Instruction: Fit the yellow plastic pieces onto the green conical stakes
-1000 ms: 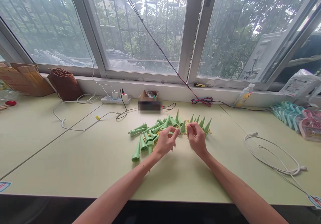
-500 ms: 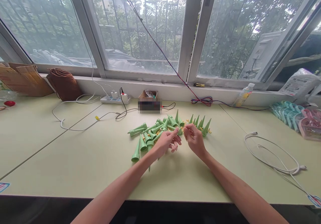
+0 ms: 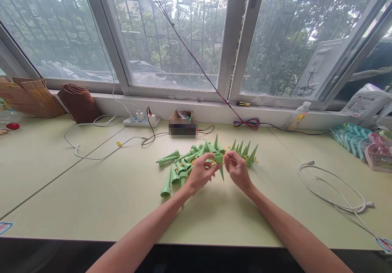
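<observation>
My left hand (image 3: pixel 202 171) grips a green plastic watering spike (image 3: pixel 218 158) between thumb and fingers. Its round open end faces up and its point hangs down below the fingers. Close against the spike's right side, my right hand (image 3: pixel 237 169) is closed in a pinch; a bit of yellow shows by its fingertips, but what it holds is hidden. To the left and behind lies a loose pile of similar green spikes (image 3: pixel 175 176) with small yellow parts among them. Beyond my right hand, several green spikes (image 3: pixel 251 155) stand points up, with yellow pieces (image 3: pixel 256 159) beside them.
At the back are a power strip (image 3: pixel 139 121), a small cardboard box (image 3: pixel 181 116) and a bundle of dark cable (image 3: pixel 247 123). A white cable (image 3: pixel 330 201) lies coiled at right. A bottle (image 3: pixel 297 117) leans by the window. Turquoise and pink plastic items (image 3: pixel 352 138) sit far right.
My left hand has turned, and the spike in it now shows its open end upward and point downward. The left fingers have closed round it. My right hand has barely moved.
</observation>
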Available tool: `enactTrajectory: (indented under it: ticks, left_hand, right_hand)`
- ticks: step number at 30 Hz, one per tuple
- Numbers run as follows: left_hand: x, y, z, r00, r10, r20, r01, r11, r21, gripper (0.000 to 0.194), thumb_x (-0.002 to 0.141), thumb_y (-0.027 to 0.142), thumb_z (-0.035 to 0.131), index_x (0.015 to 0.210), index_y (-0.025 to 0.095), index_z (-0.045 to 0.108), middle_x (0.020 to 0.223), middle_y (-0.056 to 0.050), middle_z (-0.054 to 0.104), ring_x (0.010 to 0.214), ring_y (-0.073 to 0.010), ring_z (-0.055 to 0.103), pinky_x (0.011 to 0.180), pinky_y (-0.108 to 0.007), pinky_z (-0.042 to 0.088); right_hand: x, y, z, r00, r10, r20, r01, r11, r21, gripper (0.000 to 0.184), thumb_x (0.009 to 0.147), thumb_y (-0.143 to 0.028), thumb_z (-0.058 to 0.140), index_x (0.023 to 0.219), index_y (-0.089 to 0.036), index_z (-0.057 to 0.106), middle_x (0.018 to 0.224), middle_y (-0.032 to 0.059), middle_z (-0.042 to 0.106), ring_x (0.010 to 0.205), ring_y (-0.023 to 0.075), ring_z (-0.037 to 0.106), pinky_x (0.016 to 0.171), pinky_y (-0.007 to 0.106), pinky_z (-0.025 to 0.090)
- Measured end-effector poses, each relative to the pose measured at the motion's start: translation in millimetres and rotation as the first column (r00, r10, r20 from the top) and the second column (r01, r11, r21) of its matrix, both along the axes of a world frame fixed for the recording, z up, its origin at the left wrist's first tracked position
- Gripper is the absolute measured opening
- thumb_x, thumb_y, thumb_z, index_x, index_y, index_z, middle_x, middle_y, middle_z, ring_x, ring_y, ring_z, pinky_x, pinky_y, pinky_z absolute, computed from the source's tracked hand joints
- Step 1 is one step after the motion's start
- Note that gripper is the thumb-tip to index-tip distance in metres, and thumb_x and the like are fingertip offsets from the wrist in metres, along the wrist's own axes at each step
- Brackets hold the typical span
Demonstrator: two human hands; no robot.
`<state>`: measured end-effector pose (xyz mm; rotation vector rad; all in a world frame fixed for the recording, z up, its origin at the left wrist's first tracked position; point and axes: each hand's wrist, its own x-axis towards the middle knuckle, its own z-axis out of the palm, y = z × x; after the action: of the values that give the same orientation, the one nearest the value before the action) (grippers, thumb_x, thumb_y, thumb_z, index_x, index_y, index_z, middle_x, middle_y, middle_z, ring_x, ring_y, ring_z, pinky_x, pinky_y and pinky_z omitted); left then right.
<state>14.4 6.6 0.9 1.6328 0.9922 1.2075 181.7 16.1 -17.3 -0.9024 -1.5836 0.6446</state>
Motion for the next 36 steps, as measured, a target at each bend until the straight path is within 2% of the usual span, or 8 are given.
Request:
enactTrajectory:
  ticks: [5, 8, 12, 15, 20, 26, 31, 36]
  left_hand:
    - [-1, 3, -6.8, 0.995, 0.056, -0.084, -0.041, 0.985, 0.169, 0.036, 0.085, 0.048, 0.065, 0.105, 0.019, 0.063, 0.108, -0.009, 0.059, 0.054, -0.0069, 0.058, 0.039, -0.019, 0.047]
    - [1, 2, -6.2, 0.996, 0.063, -0.069, -0.051, 0.985, 0.165, 0.037, 0.085, 0.048, 0.065, 0.107, 0.019, 0.063, 0.112, -0.009, 0.058, 0.054, -0.0068, 0.058, 0.038, -0.019, 0.047]
    - [5, -2, 1.0, 0.999, 0.009, 0.03, -0.01, 1.0, 0.018, 0.044, 0.081, 0.05, 0.069, 0.109, 0.018, 0.059, 0.104, -0.008, 0.061, 0.05, -0.0081, 0.059, 0.034, -0.02, 0.046]
    - [6, -2, 6.9, 0.993, -0.042, 0.112, 0.057, 0.989, -0.137, 0.048, 0.084, 0.06, 0.061, 0.083, 0.012, 0.061, 0.079, -0.005, 0.062, 0.041, -0.0081, 0.054, 0.031, -0.019, 0.04]
    - [4, 1, 8.9, 0.946, -0.181, 0.27, 0.281, 0.872, -0.4, 0.072, 0.081, 0.078, 0.047, 0.068, 0.009, 0.064, 0.066, -0.008, 0.063, 0.041, -0.0092, 0.051, 0.031, -0.02, 0.034]
    - [1, 2, 8.3, 0.912, -0.228, 0.341, 0.375, 0.799, -0.47, 0.072, 0.078, 0.078, 0.052, 0.072, 0.008, 0.068, 0.071, -0.011, 0.066, 0.044, -0.0076, 0.049, 0.034, -0.019, 0.031]
    - [0, 2, 9.1, 0.908, -0.245, 0.339, 0.381, 0.819, -0.429, 0.066, 0.076, 0.074, 0.059, 0.078, 0.008, 0.066, 0.075, -0.012, 0.067, 0.045, -0.007, 0.049, 0.036, -0.019, 0.036]
    - [-2, 3, 5.4, 0.94, -0.261, 0.221, 0.319, 0.902, -0.29, 0.05, 0.077, 0.061, 0.069, 0.086, 0.013, 0.06, 0.055, 0.001, 0.055, 0.044, -0.0099, 0.053, 0.038, -0.019, 0.04]
  right_hand:
    - [-1, -1, 0.4, 1.0, 0.003, 0.013, -0.003, 1.0, -0.017, 0.027, 0.098, -0.043, 0.048, 0.083, -0.022, 0.05, 0.061, -0.004, 0.044, 0.051, 0.0116, 0.04, 0.048, 0.024, 0.036]
    - [-1, -2, 0.9, 0.999, -0.03, 0.02, 0.031, 0.999, -0.01, 0.028, 0.098, -0.045, 0.047, 0.082, -0.022, 0.05, 0.061, -0.0037, 0.045, 0.05, 0.0122, 0.041, 0.049, 0.025, 0.037]
    - [0, -2, 2.2, 0.992, -0.125, -0.01, 0.125, 0.992, 0.014, 0.027, 0.099, -0.044, 0.046, 0.084, -0.023, 0.05, 0.062, -0.0031, 0.047, 0.051, 0.0129, 0.042, 0.05, 0.025, 0.037]
    - [1, -2, 2.8, 0.985, -0.166, -0.047, 0.167, 0.986, 0.017, 0.027, 0.099, -0.045, 0.046, 0.084, -0.022, 0.049, 0.062, -0.0036, 0.047, 0.052, 0.0122, 0.043, 0.049, 0.024, 0.036]
    - [-1, -3, 2.6, 0.996, -0.092, 0.014, 0.091, 0.995, 0.046, 0.028, 0.099, -0.044, 0.046, 0.084, -0.021, 0.049, 0.063, -0.0039, 0.046, 0.052, 0.011, 0.042, 0.05, 0.024, 0.038]
    - [-2, -3, 2.1, 0.999, -0.025, 0.045, 0.021, 0.997, 0.073, 0.026, 0.099, -0.043, 0.046, 0.083, -0.022, 0.05, 0.062, -0.0044, 0.046, 0.051, 0.0112, 0.043, 0.051, 0.024, 0.04]
    - [0, 0, -1.1, 0.999, -0.024, 0.032, 0.023, 0.999, 0.035, 0.025, 0.098, -0.043, 0.046, 0.084, -0.023, 0.05, 0.062, -0.0033, 0.047, 0.051, 0.0122, 0.044, 0.049, 0.025, 0.04]
    - [0, 1, -2.1, 1.0, -0.018, 0.002, 0.018, 1.0, -0.012, 0.025, 0.097, -0.043, 0.047, 0.082, -0.023, 0.05, 0.066, -0.0019, 0.048, 0.049, 0.0118, 0.042, 0.047, 0.026, 0.039]
